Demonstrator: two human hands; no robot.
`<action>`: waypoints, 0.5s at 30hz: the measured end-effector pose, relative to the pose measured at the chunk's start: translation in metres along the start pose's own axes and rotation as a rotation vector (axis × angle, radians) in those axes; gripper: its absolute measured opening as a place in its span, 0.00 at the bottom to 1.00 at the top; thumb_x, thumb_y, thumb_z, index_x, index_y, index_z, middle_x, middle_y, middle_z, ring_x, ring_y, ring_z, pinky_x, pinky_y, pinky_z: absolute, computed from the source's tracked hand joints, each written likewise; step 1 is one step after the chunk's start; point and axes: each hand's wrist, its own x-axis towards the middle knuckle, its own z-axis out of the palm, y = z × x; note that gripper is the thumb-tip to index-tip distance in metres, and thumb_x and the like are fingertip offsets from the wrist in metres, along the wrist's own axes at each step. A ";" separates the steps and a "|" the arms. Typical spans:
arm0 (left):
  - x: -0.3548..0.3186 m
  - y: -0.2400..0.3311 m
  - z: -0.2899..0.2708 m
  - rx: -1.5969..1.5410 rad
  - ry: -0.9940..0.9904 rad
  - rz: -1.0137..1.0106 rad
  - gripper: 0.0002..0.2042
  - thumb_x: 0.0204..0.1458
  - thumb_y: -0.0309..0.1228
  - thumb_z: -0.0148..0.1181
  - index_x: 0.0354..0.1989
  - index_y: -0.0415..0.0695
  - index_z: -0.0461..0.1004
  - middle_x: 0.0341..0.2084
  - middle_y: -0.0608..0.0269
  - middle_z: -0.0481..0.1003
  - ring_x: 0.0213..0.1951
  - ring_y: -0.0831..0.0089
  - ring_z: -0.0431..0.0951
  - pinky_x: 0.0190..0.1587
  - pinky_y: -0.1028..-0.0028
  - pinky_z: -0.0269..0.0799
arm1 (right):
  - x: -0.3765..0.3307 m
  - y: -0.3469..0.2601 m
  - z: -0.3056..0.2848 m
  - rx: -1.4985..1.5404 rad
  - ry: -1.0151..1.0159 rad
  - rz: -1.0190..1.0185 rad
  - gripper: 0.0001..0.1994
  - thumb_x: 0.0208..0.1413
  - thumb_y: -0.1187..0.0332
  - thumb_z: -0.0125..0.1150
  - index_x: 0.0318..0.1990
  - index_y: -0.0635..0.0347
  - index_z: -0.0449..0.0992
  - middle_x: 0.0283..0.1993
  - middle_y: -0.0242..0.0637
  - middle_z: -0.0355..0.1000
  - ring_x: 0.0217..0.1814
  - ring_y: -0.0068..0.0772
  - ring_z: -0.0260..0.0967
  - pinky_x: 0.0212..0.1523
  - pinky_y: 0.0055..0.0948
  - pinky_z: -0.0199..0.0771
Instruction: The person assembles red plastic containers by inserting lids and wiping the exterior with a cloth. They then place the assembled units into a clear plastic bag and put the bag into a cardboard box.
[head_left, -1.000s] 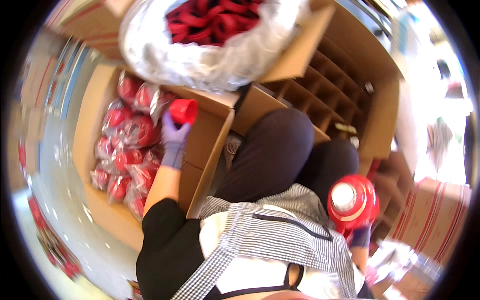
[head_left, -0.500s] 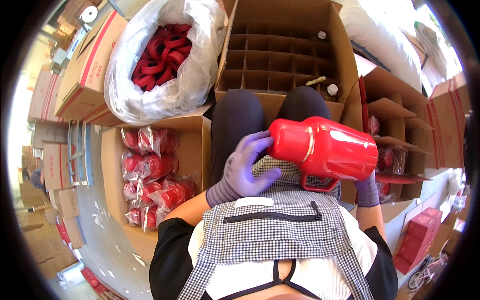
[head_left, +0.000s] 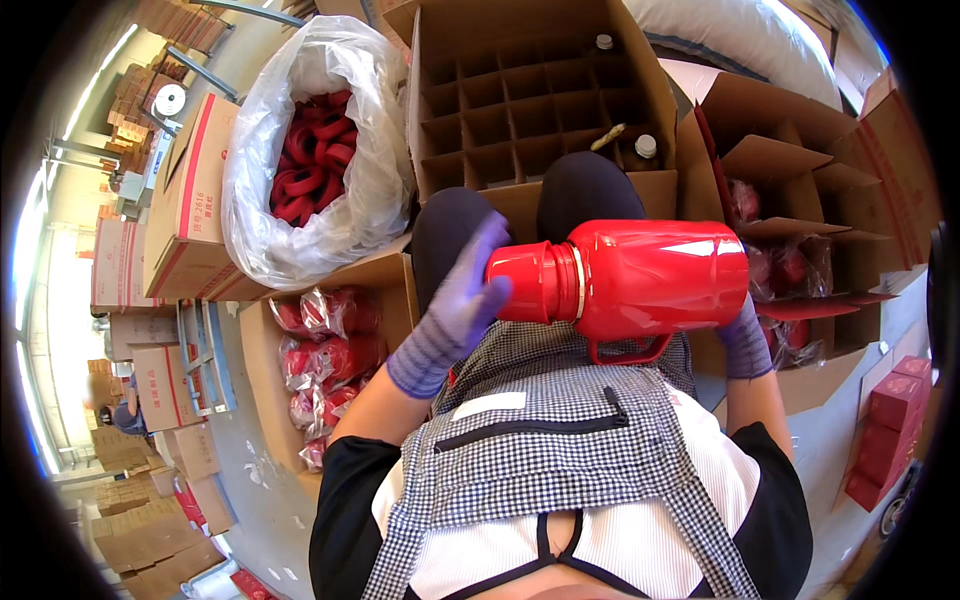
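Across the lap of the seated person, a red flask [head_left: 645, 280] is held on its side, its cap [head_left: 525, 282] pointing to the person's left. The right hand [head_left: 742, 338] is mostly hidden behind the flask body; only a purple-gloved wrist and edge are seen, so it cannot be told how its grip is closed, though the flask is carried by it. The left hand [head_left: 462, 300], also in a purple glove, is laid against the cap with the fingers spread rather than clenched; whether the cap is truly gripped cannot be made out. The flask's handle [head_left: 630, 352] is partly seen beneath the body. The knees are cut off by the flask and by a checked apron [head_left: 560, 440].

Compared with half a second before, the flask has been tipped closer to level, and the left hand has been brought from the neck area up onto the cap end.

No worktop is seen; the things are set on a grey floor [head_left: 265, 490]. Ahead of the knees, a divided carton [head_left: 530, 110] is stood open, with two capped items in its cells. To the left, a clear bag of red rings [head_left: 315, 150] is propped in a box, and a lower carton [head_left: 320, 360] is filled with wrapped red parts. To the right, another open carton [head_left: 800, 270] holds similar wrapped pieces. Stacked cartons [head_left: 150, 390] are ranged along the far left of the storeroom.
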 end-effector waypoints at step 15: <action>-0.011 0.036 0.031 0.857 -0.209 0.349 0.53 0.49 0.39 0.71 0.76 0.34 0.39 0.70 0.41 0.57 0.68 0.55 0.66 0.68 0.61 0.61 | -0.003 0.004 -0.018 0.227 -0.031 0.094 0.23 0.63 0.70 0.61 0.65 0.60 0.69 0.66 0.42 0.70 0.66 0.35 0.68 0.66 0.35 0.68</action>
